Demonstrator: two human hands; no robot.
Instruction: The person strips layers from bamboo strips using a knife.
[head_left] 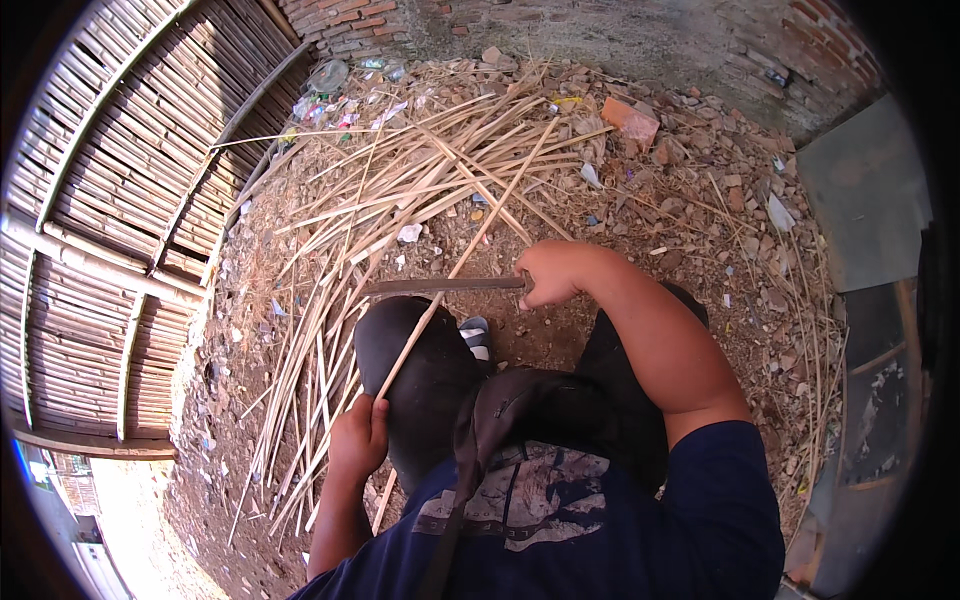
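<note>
My left hand is closed on a long, pale bamboo strip, beside my left knee. The strip slants up and away to the right across my dark-trousered thigh, its far end over the heap of strips. In front of my knees, my right hand grips the handle end of a long dark knife. Its blade points left and lies nearly level, crossing the strip just beyond my left knee. Whether the edge touches the strip I cannot tell.
Many loose bamboo strips lie heaped ahead and to the left on littered soil. Broken bricks and plastic scraps lie farther off. A bamboo-slat panel stands left, a brick wall at the back, and grey sheets at right.
</note>
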